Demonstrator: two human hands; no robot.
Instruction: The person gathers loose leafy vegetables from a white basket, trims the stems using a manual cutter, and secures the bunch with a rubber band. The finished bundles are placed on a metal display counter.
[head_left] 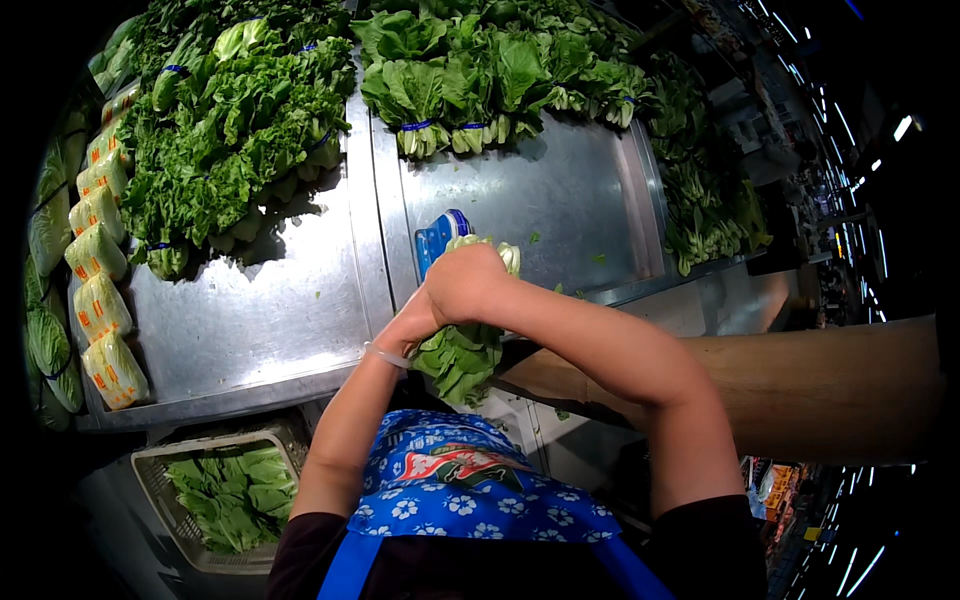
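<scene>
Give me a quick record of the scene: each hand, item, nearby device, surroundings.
Right hand: at the leafy bunch, fingers hidden
Left hand: meeting the right, grip not visible
Device: blue, probably a tape dispenser, just beyond the hands
Surface: metal counter
Far side: greens, some blue-banded
Lower left: crate of leaves

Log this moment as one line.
left hand: beside right, grip hidden | right hand: around pale-stemmed green leafy bunch | nearby: blue tape dispenser on silver metal counter
</scene>
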